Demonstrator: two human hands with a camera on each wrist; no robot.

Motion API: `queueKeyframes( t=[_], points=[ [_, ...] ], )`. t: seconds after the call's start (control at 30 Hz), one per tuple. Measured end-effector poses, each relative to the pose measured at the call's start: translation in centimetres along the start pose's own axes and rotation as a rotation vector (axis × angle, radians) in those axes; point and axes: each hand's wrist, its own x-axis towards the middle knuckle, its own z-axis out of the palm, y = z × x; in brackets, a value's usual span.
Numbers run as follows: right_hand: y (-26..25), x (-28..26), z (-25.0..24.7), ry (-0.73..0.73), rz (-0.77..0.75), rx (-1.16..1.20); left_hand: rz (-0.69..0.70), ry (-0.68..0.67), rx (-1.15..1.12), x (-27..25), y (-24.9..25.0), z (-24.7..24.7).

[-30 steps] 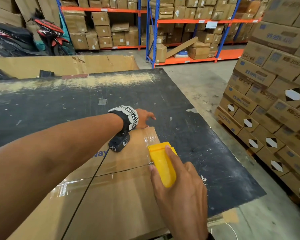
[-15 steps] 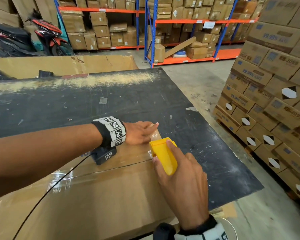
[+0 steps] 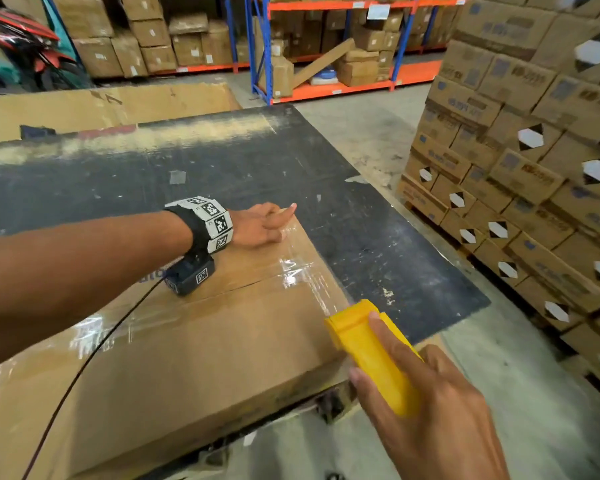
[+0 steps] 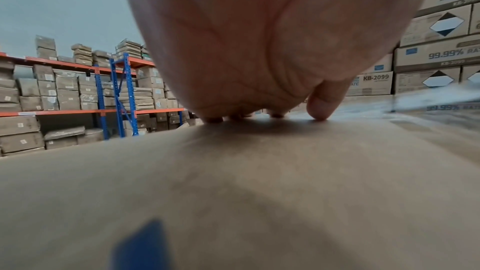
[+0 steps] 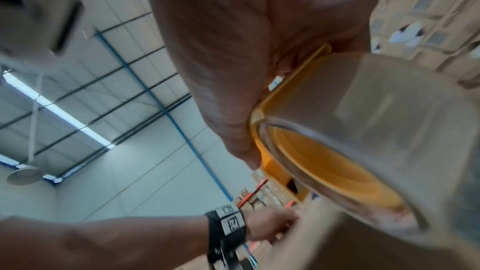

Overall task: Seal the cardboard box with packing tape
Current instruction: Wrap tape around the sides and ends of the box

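A large flat cardboard box (image 3: 194, 344) lies on the black table (image 3: 395, 244) in the head view. My left hand (image 3: 260, 225) presses down on the box's far right corner, over the start of a clear tape strip (image 3: 302, 275). In the left wrist view its fingertips (image 4: 319, 114) touch the cardboard (image 4: 259, 182). My right hand (image 3: 426, 403) grips a yellow tape dispenser (image 3: 371, 351) at the box's near right corner. The strip stretches along the right edge from my left hand to the dispenser. In the right wrist view the tape roll (image 5: 384, 134) sits in the yellow dispenser (image 5: 262, 151).
A pallet stack of printed cartons (image 3: 534, 174) stands close on the right. Blue and orange shelving (image 3: 326, 46) full of boxes fills the back. An open cardboard sheet (image 3: 101, 105) lies beyond the table. A black cable (image 3: 84, 368) trails over the box from my left wrist.
My right hand has drawn the dispenser back along the box's right edge toward me, laying out clear tape. My left hand stays pressed on the far corner.
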Motion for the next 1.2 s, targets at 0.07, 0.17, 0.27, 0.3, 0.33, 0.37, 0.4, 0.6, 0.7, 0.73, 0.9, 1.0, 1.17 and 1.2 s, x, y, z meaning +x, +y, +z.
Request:
queueKeyframes(
  t=[0.07, 0.17, 0.27, 0.3, 0.33, 0.37, 0.4, 0.6, 0.7, 0.73, 0.9, 1.0, 1.17, 1.2],
  points=[
    [2.8, -3.6, -0.4, 0.033, -0.023, -0.081, -0.009, 0.008, -0.001, 0.1, -0.1, -0.1],
    [4.5, -6.9, -0.7, -0.027, -0.058, -0.102, -0.009, 0.016, 0.009, 0.4, -0.1, 0.0],
    [3.9, -7.8, 0.1, -0.037, 0.136, 0.014, -0.014, 0.030, 0.042, 0.7, -0.2, 0.2],
    [3.9, -7.7, 0.7, -0.040, 0.159, 0.014, -0.021, 0.033, 0.043, 0.8, -0.3, 0.2],
    [4.2, -7.6, 1.3, -0.028, 0.160, -0.004, -0.028, 0.034, 0.044, 0.8, -0.4, 0.2],
    [4.5, -7.4, 1.8, -0.011, 0.166, -0.032, -0.031, 0.034, 0.049, 0.8, -0.4, 0.2],
    [4.8, -7.2, 2.3, 0.019, 0.174, -0.050, -0.030, 0.030, 0.056, 0.8, -0.4, 0.1],
    [7.5, -4.3, 4.7, -0.240, 0.211, -0.160, -0.085, 0.037, 0.121, -0.5, 1.5, -0.4],
    [9.7, -5.3, 6.7, -0.349, 0.328, -0.048, 0.107, 0.168, 0.152, -3.8, 5.7, -0.5],
    [10.0, -5.7, 7.0, -0.323, 0.351, 0.038, 0.218, 0.180, 0.153, -5.2, 7.5, -0.3],
    [9.2, -5.9, 5.0, -0.165, 0.300, 0.197, 0.560, -0.013, 0.318, -9.3, 15.7, 3.3],
    [8.5, -5.9, 3.0, -0.096, 0.232, 0.260, 0.555, -0.049, 0.421, -9.1, 16.9, 4.5],
    [6.4, -6.3, 0.9, 0.104, 0.113, 0.508, 0.560, 0.025, 0.187, -10.1, 16.4, 3.8],
    [5.9, -6.2, 0.8, 0.142, 0.082, 0.527, 0.575, 0.054, 0.078, -10.5, 16.1, 3.3]
  ],
)
